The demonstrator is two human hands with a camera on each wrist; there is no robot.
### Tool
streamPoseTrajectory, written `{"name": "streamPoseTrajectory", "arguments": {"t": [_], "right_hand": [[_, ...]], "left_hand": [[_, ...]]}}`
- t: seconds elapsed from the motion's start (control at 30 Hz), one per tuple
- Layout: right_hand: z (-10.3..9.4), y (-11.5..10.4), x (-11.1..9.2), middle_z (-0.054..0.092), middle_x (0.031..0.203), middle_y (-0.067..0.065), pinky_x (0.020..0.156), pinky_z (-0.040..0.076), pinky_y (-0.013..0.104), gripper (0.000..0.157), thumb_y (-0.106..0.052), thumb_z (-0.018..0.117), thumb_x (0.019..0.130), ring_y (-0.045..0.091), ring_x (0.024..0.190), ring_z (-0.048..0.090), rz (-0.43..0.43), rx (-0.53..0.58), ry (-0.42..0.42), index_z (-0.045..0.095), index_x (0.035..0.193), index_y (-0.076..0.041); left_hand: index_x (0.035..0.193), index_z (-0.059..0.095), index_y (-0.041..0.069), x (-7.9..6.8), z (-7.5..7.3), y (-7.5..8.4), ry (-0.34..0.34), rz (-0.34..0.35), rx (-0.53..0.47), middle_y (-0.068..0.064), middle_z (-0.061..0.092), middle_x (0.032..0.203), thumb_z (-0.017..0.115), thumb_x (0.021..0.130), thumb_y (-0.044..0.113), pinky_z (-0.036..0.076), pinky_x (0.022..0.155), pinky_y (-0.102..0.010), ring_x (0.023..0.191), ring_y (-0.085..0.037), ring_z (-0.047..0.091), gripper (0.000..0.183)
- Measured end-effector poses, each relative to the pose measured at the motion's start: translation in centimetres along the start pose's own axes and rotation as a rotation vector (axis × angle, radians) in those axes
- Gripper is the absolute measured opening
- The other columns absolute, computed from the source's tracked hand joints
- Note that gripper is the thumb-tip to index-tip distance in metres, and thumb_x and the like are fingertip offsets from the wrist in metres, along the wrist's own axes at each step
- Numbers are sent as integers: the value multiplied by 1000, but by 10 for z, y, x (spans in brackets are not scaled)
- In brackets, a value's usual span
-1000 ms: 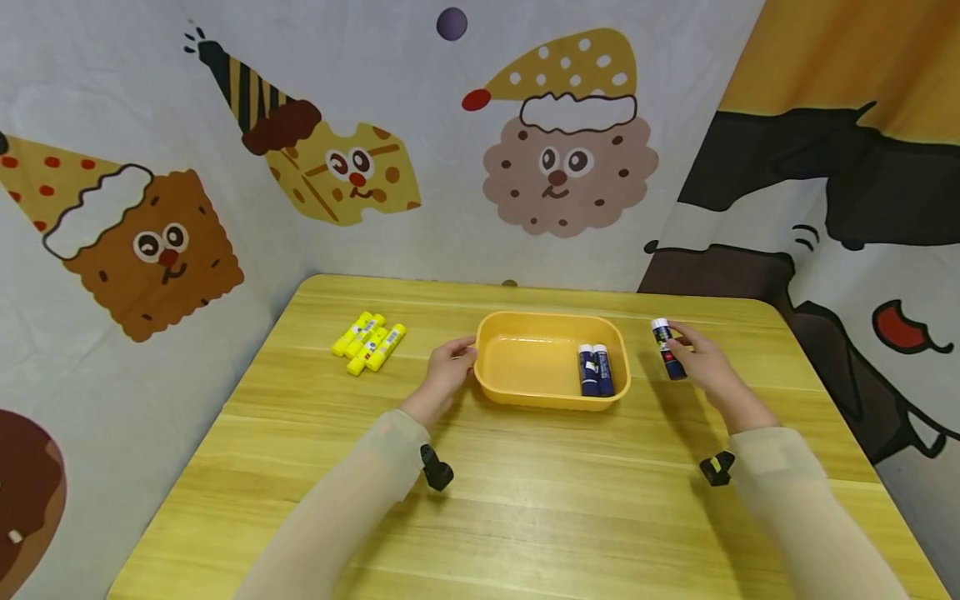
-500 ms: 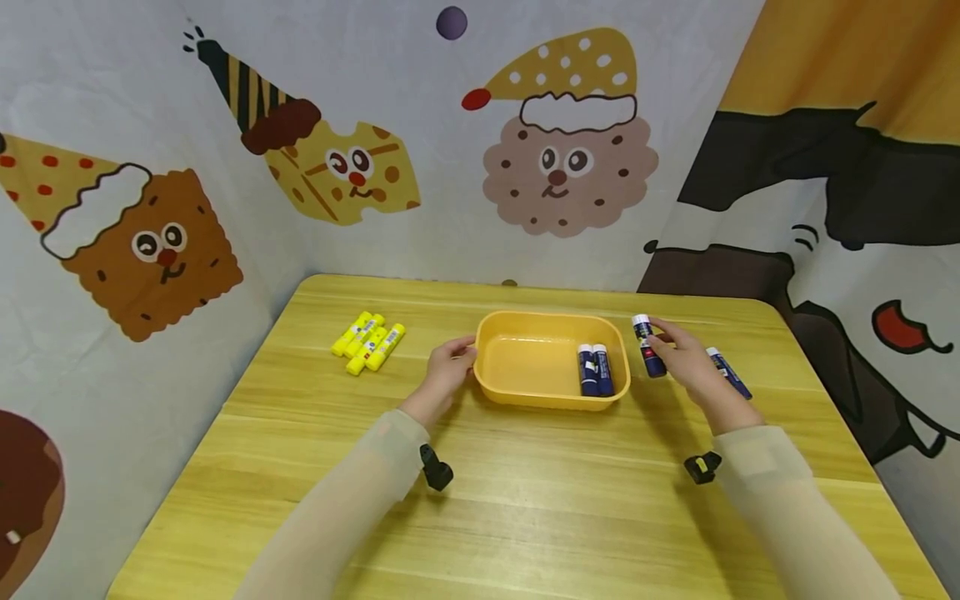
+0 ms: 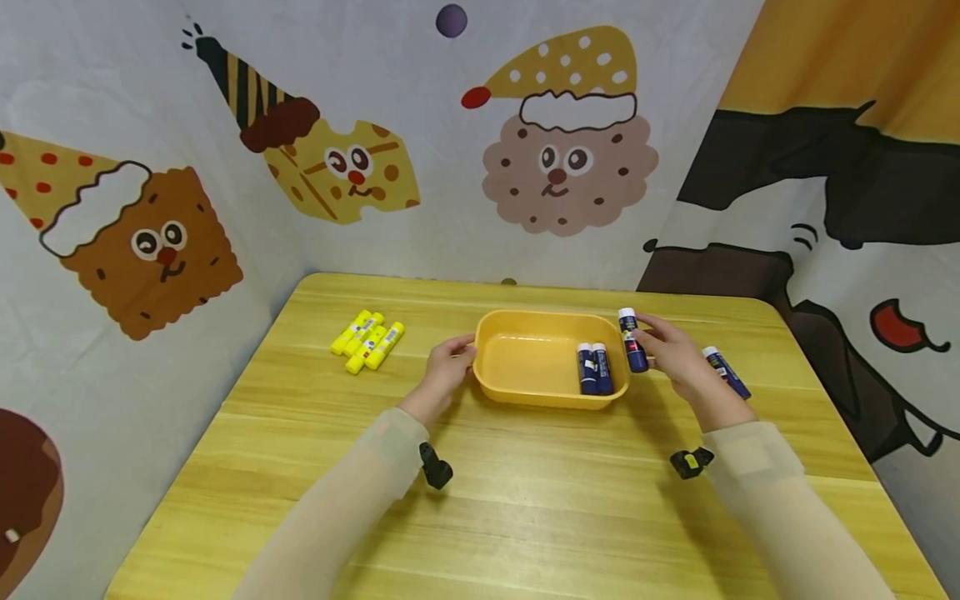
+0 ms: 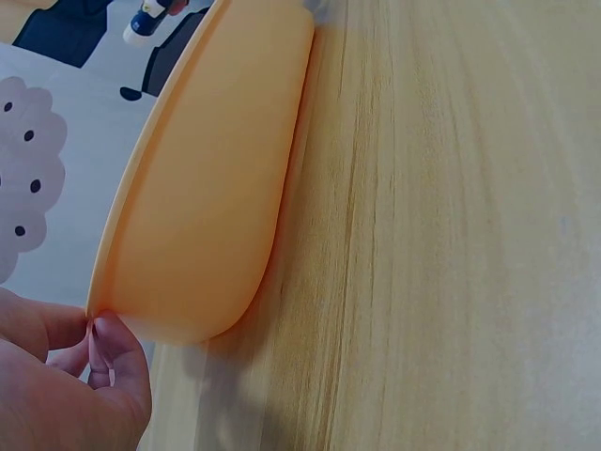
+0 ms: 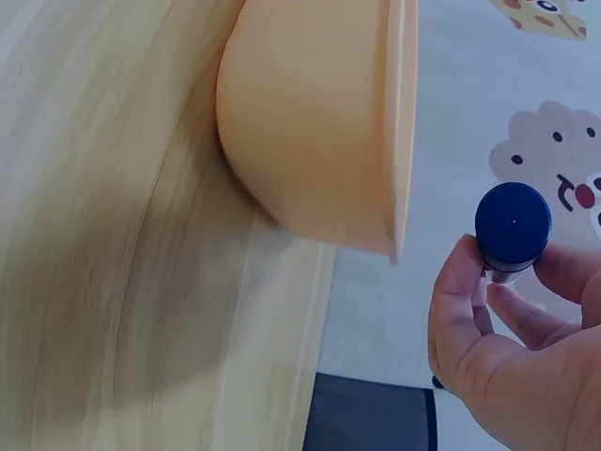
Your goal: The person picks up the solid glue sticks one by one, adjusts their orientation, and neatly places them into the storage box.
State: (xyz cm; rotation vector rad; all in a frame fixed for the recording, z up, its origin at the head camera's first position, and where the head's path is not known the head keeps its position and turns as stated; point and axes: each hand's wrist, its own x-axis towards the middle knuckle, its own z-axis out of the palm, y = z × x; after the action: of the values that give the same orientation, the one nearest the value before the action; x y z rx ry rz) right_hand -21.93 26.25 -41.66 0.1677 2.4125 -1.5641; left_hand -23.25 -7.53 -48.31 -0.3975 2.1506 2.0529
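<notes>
My right hand [image 3: 675,357] pinches a dark blue glue stick [image 3: 632,342] with a white cap, held up beside the right rim of a yellow-orange plastic basin [image 3: 525,402]. In the right wrist view the round blue base of this glue stick [image 5: 513,225] faces the camera, between thumb and fingers. Two blue glue sticks [image 3: 588,370] lie side by side inside the basin at its right end. At the basin's left end my left hand [image 3: 444,375] pinches the rim; the left wrist view shows thumb and fingers on the rim [image 4: 105,272].
One more blue glue stick [image 3: 726,372] lies on the wooden table [image 3: 525,500], partly behind the right wrist. Several yellow glue sticks [image 3: 367,342] lie grouped at the table's left. A cloth with cartoon prints [image 3: 450,242] hangs behind the table.
The right hand has moved left with the blue glue stick, from the right side of the table to the basin's rim, uncovering another glue stick. The left hand has stayed on the rim.
</notes>
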Motion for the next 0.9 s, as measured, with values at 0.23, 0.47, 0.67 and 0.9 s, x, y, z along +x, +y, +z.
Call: {"name": "streamPoseTrajectory", "arguments": {"t": [0.23, 0.47, 0.67, 0.9], "right_hand": [[10, -4, 0, 35, 140, 26, 74, 50, 18, 55, -31, 39, 102, 11, 95, 51, -27, 16, -20, 23, 151, -11], [21, -9, 2, 37, 138, 24, 72, 50, 22, 53, -29, 41, 102, 14, 92, 50, 5, 29, -41, 26, 150, -13], [30, -14, 2, 36, 139, 23, 75, 51, 24, 54, -28, 41, 102, 16, 96, 51, 42, 43, -70, 24, 151, -14], [38, -17, 2, 35, 141, 24, 82, 52, 32, 55, -24, 40, 102, 16, 94, 53, 62, 71, -106, 21, 151, -10]], "left_hand": [[124, 62, 8, -1, 0, 1, 6, -8, 2, -9, 57, 106, 56, 94, 8, 51, 84, -37, 79, -11, 53, 31], [124, 62, 7, -1, 1, 1, 8, -2, 5, -8, 57, 104, 56, 94, 7, 51, 78, -31, 78, -10, 52, 30], [125, 61, 7, -2, 1, 2, 3, -12, 4, -9, 57, 106, 56, 94, 8, 51, 81, -33, 81, -11, 53, 31], [124, 61, 6, -2, 1, 2, 12, 3, 8, -10, 58, 105, 56, 94, 7, 52, 80, -34, 78, -11, 53, 31]]}}
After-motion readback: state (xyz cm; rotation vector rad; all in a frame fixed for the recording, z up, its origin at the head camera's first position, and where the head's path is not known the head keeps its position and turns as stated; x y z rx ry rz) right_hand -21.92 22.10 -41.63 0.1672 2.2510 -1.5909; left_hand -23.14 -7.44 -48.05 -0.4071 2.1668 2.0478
